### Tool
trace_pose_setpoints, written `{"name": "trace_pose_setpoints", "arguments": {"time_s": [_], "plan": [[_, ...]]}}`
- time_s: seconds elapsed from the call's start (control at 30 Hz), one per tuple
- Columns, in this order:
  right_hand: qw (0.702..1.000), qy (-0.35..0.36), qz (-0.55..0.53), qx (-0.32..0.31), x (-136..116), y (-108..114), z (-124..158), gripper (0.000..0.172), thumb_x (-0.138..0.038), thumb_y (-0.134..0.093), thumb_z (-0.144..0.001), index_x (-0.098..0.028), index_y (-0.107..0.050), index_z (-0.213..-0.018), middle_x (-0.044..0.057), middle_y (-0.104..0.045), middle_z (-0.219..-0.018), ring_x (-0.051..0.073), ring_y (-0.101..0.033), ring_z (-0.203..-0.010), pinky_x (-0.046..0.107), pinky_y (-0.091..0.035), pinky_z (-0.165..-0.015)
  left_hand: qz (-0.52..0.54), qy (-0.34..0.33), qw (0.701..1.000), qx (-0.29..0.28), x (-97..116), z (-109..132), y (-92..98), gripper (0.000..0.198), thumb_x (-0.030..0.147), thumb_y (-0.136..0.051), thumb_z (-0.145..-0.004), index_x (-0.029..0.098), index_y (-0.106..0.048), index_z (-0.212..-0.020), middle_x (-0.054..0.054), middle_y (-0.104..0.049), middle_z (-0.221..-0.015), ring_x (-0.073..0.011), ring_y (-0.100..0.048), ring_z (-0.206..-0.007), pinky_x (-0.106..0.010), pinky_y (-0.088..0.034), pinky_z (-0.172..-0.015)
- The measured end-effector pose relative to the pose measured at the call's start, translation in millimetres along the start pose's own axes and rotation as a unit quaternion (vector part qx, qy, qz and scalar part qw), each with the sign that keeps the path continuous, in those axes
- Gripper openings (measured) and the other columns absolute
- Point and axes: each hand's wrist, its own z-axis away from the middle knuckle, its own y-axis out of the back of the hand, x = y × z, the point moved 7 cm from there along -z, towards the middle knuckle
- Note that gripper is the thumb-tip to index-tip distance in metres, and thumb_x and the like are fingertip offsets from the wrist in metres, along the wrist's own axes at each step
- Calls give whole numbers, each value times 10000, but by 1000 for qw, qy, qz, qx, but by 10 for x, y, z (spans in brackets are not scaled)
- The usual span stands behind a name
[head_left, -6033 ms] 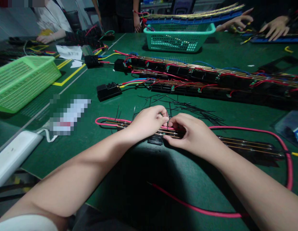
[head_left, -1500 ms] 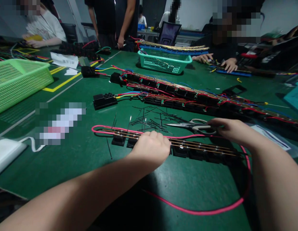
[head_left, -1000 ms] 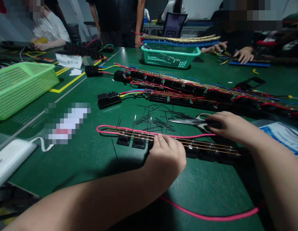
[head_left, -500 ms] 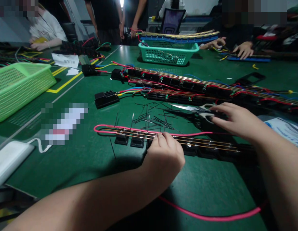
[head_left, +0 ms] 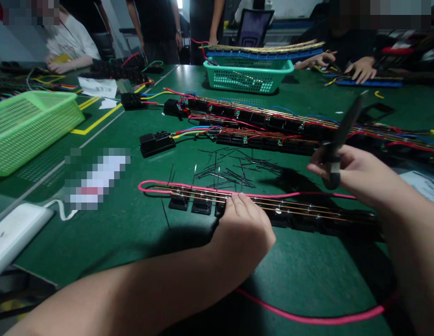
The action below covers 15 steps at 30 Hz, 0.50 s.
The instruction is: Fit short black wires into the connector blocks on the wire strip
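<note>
My left hand (head_left: 243,224) is closed over a strip of black blocks (head_left: 301,217) joined by thin copper-coloured rods, gripping it near the middle. A pink wire (head_left: 192,187) runs along the strip's far side and loops round at its left end. Thin black cable ties (head_left: 171,172) stick up from the left blocks. In my right hand (head_left: 357,170) is a pair of scissors (head_left: 337,137), raised off the table with the blades pointing up and away; they are blurred. Loose cable ties (head_left: 231,175) lie scattered beyond the strip.
More wired black strips (head_left: 273,119) stretch across the table behind. A green basket (head_left: 38,126) stands at the left, a teal basket (head_left: 248,77) at the back. A white power strip (head_left: 20,233) lies front left. Other people's hands (head_left: 362,69) work at the far right.
My right hand has lifted the scissors off the table and turned them so the blades point upward. My left hand stays on the strip.
</note>
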Motion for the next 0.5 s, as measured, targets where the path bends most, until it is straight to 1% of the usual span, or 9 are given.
{"name": "trace_pose_setpoints", "arguments": {"time_s": [0.03,0.07,0.13,0.2,0.27,0.37,0.43,0.5], "plan": [[999,10,31,-40,0,-34,1,485,-634,-700,-599,-218,-536,-789,-5,-549,-690,168,-506,-620,312,-448,-575,1,-5,1000,-6,2,3,-2,312,49,-483,-837,-38,-705,-1037,-261,-725,-997,-312,-724,-926,-393,-582,-831],[995,20,77,-65,-3,-51,5,511,-632,-716,-579,-218,-535,-818,3,-558,-716,180,-515,-633,317,-448,-575,2,-8,1000,-11,0,4,-2,315,50,-478,-841,-37,-703,-1043,-259,-723,-1004,-308,-722,-930,-392,-577,-839],[980,24,173,-98,-18,-66,27,579,-637,-726,-556,-212,-546,-905,43,-611,-807,230,-566,-691,342,-468,-592,5,-11,1000,-12,-11,3,6,318,51,-467,-848,-36,-699,-1047,-255,-720,-1015,-301,-717,-932,-390,-568,-847],[968,16,205,-144,-66,-99,75,564,-653,-660,-625,-213,-565,-965,81,-662,-900,277,-617,-768,359,-497,-619,11,-11,1000,-14,-28,-4,14,312,51,-458,-854,-28,-693,-1042,-247,-716,-1015,-291,-711,-927,-380,-565,-823],[957,1,220,-191,-135,-130,146,529,-660,-619,-662,-225,-599,-963,90,-698,-932,297,-647,-788,365,-517,-616,26,-10,999,-30,-46,-15,3,292,50,-453,-854,-6,-689,-1017,-215,-715,-955,-258,-703,-856,-351,-560,-741],[939,-43,243,-241,-213,-148,260,504,-655,-656,-625,-239,-660,-909,89,-735,-895,309,-675,-764,382,-544,-618,39,-14,998,-56,-52,-22,-23,267,48,-452,-846,14,-679,-983,-152,-689,-820,-211,-662,-703,-318,-527,-620],[928,-67,244,-275,-245,-185,335,458,-639,-668,-628,-259,-696,-881,74,-753,-865,297,-686,-724,370,-548,-578,30,-22,998,-55,-39,-18,-19,273,53,-455,-845,-1,-676,-996,-153,-689,-814,-209,-658,-690,-323,-528,-625],[923,-56,256,-282,-297,-223,373,390,-633,-673,-633,-267,-714,-759,63,-747,-734,270,-671,-599,349,-526,-491,16,-25,999,-45,-24,-6,-5,287,65,-460,-854,-23,-673,-1025,-189,-705,-879,-227,-682,-753,-337,-543,-680]]}}
